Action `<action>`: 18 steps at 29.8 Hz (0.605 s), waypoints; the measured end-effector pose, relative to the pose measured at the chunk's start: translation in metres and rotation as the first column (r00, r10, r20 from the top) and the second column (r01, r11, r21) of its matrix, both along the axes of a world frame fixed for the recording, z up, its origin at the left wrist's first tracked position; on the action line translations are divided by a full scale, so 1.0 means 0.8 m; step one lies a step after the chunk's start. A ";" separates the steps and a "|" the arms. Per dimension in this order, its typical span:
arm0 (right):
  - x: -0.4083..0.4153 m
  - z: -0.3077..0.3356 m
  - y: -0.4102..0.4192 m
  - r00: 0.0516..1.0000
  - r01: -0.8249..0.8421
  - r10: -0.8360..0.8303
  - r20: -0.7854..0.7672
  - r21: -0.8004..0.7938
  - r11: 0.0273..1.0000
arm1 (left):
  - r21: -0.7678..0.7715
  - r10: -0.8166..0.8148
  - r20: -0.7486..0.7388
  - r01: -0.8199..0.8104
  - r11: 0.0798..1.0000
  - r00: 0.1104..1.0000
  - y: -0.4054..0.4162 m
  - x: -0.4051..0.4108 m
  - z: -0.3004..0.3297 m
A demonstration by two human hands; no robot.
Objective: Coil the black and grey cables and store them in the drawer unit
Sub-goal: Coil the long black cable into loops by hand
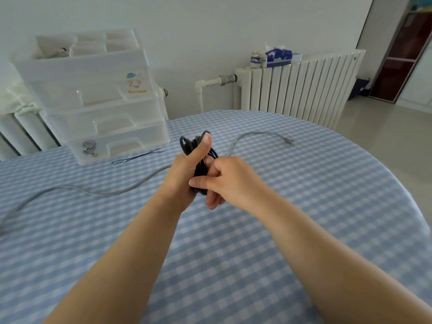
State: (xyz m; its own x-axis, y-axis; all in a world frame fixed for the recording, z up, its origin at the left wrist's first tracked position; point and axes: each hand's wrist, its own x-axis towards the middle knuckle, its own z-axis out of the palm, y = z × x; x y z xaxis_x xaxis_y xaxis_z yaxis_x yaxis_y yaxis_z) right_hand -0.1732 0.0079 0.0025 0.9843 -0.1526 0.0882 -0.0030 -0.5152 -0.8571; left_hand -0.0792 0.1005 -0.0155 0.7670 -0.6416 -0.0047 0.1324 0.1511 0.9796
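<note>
Fingers [211,183] grip black cable [201,148]; grey cable [112,192], twist ties [138,156] lie nearby.

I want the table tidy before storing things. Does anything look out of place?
Yes: the long grey cable sprawls uncoiled across the checked tablecloth, and thin black wire ties lie loose beside the translucent plastic drawer unit.

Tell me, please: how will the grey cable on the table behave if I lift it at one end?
The grey cable lies in loose curves across the tablecloth, so it is probably floppy and would sag and trail. It looks thin, so likely light. Its plug end may drag or swing.
</note>
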 end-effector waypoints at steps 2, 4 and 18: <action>-0.002 0.003 0.003 0.996 0.084 -0.083 0.009 -0.167 0.982 | -0.007 0.022 -0.102 -0.023 1.000 0.995 -0.001 -0.002 0.002; -0.001 0.004 0.001 0.977 0.211 -0.192 0.095 -0.275 0.938 | -0.045 0.004 -0.220 -0.014 0.999 0.976 0.000 -0.002 0.005; 0.005 0.009 -0.070 0.980 -0.198 0.193 -0.047 -0.180 0.963 | 0.089 -0.595 -0.314 0.646 0.758 0.740 0.017 -0.004 0.012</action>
